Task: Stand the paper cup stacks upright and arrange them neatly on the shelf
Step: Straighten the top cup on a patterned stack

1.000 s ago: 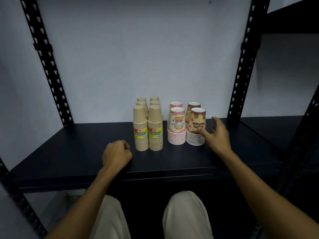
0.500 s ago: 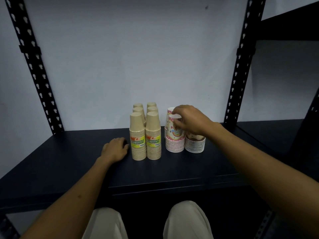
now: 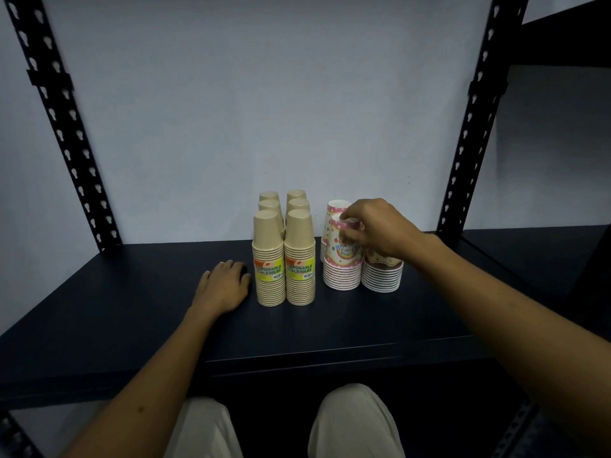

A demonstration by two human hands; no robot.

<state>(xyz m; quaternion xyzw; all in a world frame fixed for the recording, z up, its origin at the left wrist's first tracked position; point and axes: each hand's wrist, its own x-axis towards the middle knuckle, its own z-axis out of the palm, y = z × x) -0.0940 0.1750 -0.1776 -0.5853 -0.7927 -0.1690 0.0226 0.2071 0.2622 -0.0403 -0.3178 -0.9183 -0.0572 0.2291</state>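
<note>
Tan cups (image 3: 268, 259) carry yellow labels; right of them, pink dotted cups (image 3: 341, 266); the shelf (image 3: 132, 309) is black.

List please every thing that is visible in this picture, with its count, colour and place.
kraft paper cup stacks: six, tan, upside down in two columns at shelf centre; the front two carry yellow labels.
pink paper cup stacks: two, pink with dots, one behind the other, right of the tan ones.
brown paper cup stack: one visible, brown and white, rightmost, mostly hidden by the hand.
shelf board: one, dark navy.
shelf uprights: two, black, perforated, at left and right.
wall: pale grey, behind.
left hand: rests on the board beside the tan stacks.
right hand: pinches the front pink stack's top.
</note>
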